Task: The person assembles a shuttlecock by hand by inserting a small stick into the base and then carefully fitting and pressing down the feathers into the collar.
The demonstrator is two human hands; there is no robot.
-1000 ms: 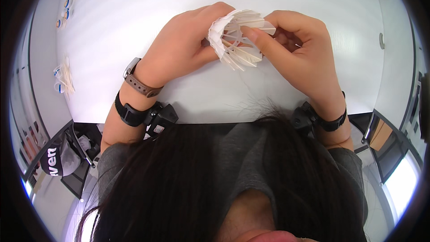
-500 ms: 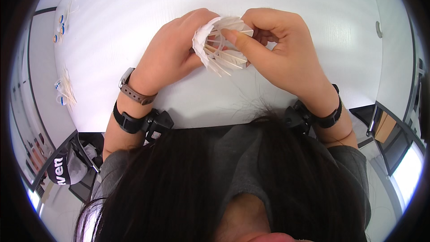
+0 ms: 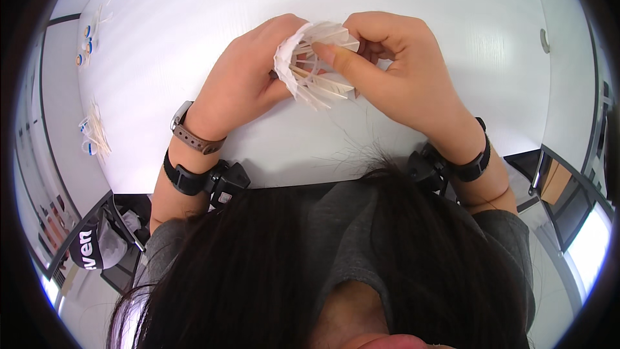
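Observation:
A white feather shuttlecock is held above the table with its open skirt towards me. My left hand is closed around its far left side, and the fingers there are partly hidden behind the feathers. From the right, my right hand pinches the upper right feathers. Its thumb reaches inside the skirt, while the index finger is curled behind. Pale shafts and thin bands show inside the ring of feathers. The cork end cannot be seen.
The white table lies beneath both hands. Along its left edge are small round caps with blue and orange and a bundle of thin pale sticks. A black and white bag is below left. Black devices are strapped to both wrists.
The shuttlecock and both hands have shifted slightly to the left. My right thumb and fingers keep their pinch on the feathers.

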